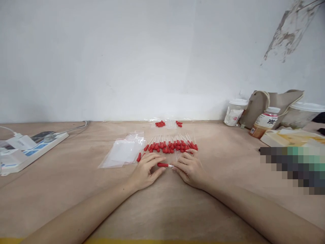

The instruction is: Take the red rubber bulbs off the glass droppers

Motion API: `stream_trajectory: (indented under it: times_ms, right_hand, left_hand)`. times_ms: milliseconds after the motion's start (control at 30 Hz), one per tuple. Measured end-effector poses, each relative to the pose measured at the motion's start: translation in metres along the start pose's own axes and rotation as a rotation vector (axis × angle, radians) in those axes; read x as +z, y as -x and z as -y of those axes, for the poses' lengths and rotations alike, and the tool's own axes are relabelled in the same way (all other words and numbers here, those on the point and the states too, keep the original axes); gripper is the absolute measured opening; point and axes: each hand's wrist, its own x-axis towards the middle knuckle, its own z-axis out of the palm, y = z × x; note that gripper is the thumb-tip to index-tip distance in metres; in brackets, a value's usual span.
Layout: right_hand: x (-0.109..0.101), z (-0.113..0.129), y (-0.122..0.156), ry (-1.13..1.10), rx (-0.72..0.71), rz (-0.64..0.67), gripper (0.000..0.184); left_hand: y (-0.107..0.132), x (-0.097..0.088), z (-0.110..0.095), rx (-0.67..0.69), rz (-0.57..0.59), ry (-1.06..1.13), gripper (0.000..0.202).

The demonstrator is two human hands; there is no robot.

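Note:
A dropper (163, 165) with a red rubber bulb and a clear glass tube lies crosswise between my hands. My right hand (191, 168) pinches its glass tube between thumb and fingers, hiding the far end. Thumb and index finger of my left hand (147, 171) are apart, one on each side of the bulb's end, without visibly gripping it. Just beyond the hands is a row of droppers with red bulbs (169, 147), tubes pointing away from me. A few loose glass tubes (177, 155) lie beside my right fingers. One red bulb (138, 157) is by my left knuckles.
Clear plastic bags (124, 150) lie flat left of the droppers. Bagged red bulbs (160, 124) are near the wall. A power strip (38, 150) with plugs stands far left. At the right are a lidded cup (235, 113), a labelled bottle (265, 122) and a grey bag (275, 101).

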Motion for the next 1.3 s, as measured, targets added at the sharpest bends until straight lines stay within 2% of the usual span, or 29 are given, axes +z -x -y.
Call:
stream_trajectory:
  times_ms: [167, 433, 633, 767, 833, 933, 1067, 1167, 1300]
  right_hand:
    - [-0.004, 0.003, -0.001, -0.013, -0.046, -0.003, 0.021]
    - [-0.006, -0.004, 0.005, -0.005, -0.097, -0.004, 0.02]
    - [-0.006, -0.003, 0.007, -0.021, -0.076, 0.01, 0.019]
    - [-0.008, -0.003, 0.008, -0.016, -0.078, 0.021, 0.02]
    - [-0.009, -0.007, 0.009, -0.012, -0.069, 0.013, 0.022]
    - [-0.009, -0.013, 0.01, 0.016, 0.038, -0.045, 0.024]
    - [-0.005, -0.017, 0.008, 0.043, 0.169, -0.126, 0.022]
    - [-0.003, -0.016, 0.006, 0.08, 0.236, -0.132, 0.022]
    - [-0.002, -0.017, 0.006, 0.166, 0.277, -0.078, 0.025]
  left_hand:
    - [-0.002, 0.004, -0.001, 0.073, 0.049, -0.159, 0.017]
    - [0.002, -0.001, -0.004, 0.127, 0.064, -0.224, 0.022]
    - [0.002, -0.001, -0.007, 0.202, 0.034, -0.275, 0.019]
    - [0.007, -0.001, -0.004, 0.198, 0.043, -0.268, 0.019]
    - [0.011, -0.004, 0.0, 0.146, 0.044, -0.272, 0.02]
    - [0.013, -0.014, 0.007, 0.031, -0.009, -0.25, 0.02]
    - [0.004, -0.035, 0.015, -0.206, -0.078, -0.161, 0.024]
    - [-0.001, -0.049, 0.025, -0.421, -0.055, -0.182, 0.03]
    - [0.001, -0.054, 0.041, -0.564, -0.02, -0.212, 0.032]
